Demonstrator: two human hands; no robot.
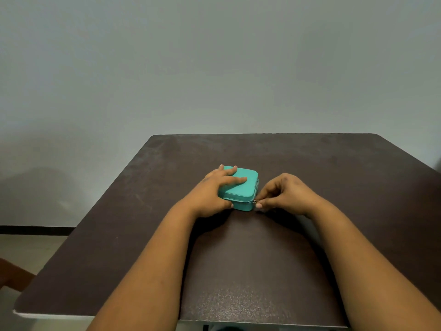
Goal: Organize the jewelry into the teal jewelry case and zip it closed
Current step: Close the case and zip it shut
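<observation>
The thumb and forefinger of the right hand [284, 194] are pinched on the small metal zipper pull [255, 201] at the near right corner of the teal jewelry case [241, 187]; the remaining fingers are curled loosely above it. The left hand [214, 189] lies flat over the lid, fingers straight and spread across the top, thumb against the near side wall, pressing the case down rather than gripping it.

The case rests on the dark brown table [238, 259], near its middle, directly ahead of the person. The lid is down on the base. No loose jewelry shows on the tabletop.

Assessment: the step in hand appears to be the zipping, the final part of the task. The pictures do not settle whether the pull is at the start, middle or end of its run; the seam along the near side looks closed, and the right side cannot be read clearly. If track remains, the next move calls for drawing the pull steadily along the seam while the left hand keeps the lid seated, and easing it round the rounded corner so the teeth do not snag.

Orientation: the case is close to square with rounded corners, so no long axis is evident. It lies flat, lid upward, turned slightly so that one corner points toward the person's right hand. The zipper seam runs horizontally round the side walls.
</observation>
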